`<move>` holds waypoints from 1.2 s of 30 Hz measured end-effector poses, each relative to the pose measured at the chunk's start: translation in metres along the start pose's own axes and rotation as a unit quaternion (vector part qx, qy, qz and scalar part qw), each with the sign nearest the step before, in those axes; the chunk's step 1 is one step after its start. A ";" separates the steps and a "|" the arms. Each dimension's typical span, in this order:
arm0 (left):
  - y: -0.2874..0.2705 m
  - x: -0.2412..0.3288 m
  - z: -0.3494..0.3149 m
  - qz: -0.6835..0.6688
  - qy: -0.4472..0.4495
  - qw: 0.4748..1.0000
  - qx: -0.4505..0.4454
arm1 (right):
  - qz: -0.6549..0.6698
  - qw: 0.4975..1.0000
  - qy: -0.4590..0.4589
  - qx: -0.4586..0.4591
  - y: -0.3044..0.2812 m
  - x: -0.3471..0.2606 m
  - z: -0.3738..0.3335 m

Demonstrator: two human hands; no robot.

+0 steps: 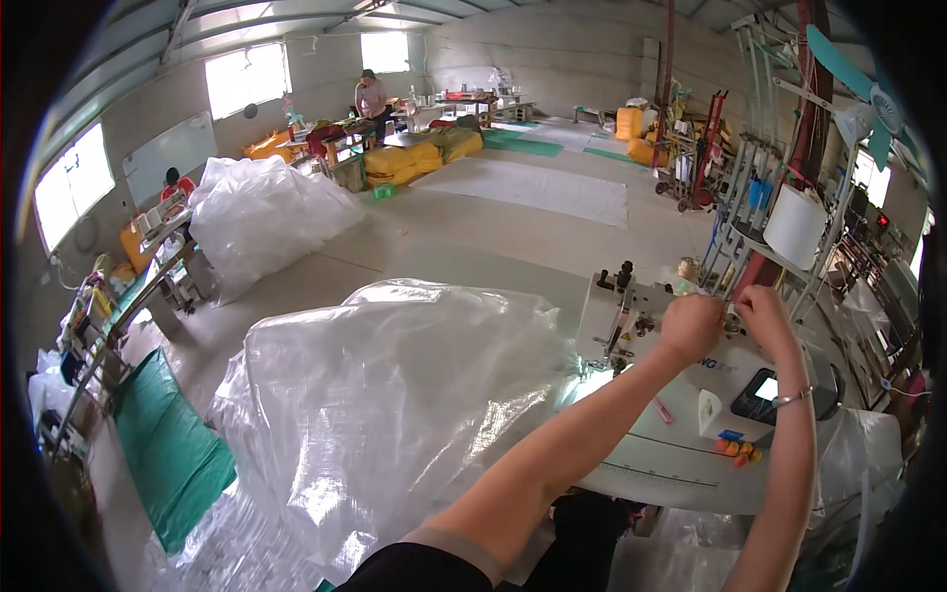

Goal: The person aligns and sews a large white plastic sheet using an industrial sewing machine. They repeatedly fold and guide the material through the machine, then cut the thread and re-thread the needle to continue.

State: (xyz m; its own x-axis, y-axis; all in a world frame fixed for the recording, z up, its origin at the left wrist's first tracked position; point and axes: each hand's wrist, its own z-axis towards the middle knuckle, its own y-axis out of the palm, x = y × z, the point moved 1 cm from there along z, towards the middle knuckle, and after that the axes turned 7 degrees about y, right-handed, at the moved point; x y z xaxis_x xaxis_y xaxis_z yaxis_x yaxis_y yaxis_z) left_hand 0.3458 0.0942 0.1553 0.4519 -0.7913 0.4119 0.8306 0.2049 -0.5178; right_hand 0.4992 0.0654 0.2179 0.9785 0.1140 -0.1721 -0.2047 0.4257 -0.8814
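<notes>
Both my arms reach over a white sewing machine (631,316) on the right. My left hand (692,328) is closed above the back of its top, fingers curled away from view. Close beside it, my right hand (764,314) is raised with its fingers pinched together. Whatever is between the fingers of either hand is hidden or too fine to make out. Behind them a large white thread cone (795,227) stands on the thread stand. A lit lamp glows at the machine's needle end, where a big sheet of clear plastic (395,385) lies bunched.
On the machine table are a pink tool (662,411) and small orange-yellow pieces (738,452). A green sheet (173,449) lies at left. Beyond are a plastic heap (271,217), yellow bundles (390,164), a red hand truck (708,148) and a person (371,99) standing by a table.
</notes>
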 end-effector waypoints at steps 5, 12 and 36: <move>-0.003 -0.002 -0.002 0.001 -0.008 1.000 -0.017 | -0.044 0.995 -0.088 0.008 -0.001 -0.023 -0.019; 0.002 -0.001 -0.002 0.004 0.009 1.000 0.004 | -0.022 0.998 -0.066 -0.010 -0.004 0.004 -0.007; 0.000 -0.002 -0.004 0.016 0.002 1.000 0.007 | -0.167 0.984 -0.059 -0.038 -0.001 -0.003 -0.015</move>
State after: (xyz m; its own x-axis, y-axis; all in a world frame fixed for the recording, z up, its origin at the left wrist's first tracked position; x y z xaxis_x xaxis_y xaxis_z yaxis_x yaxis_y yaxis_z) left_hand 0.3438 0.0933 0.1512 0.4774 -0.7860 0.3927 0.8201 0.2381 -0.5204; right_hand 0.4967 0.0515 0.2129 0.9800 0.0840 0.1803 0.1342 0.3894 -0.9112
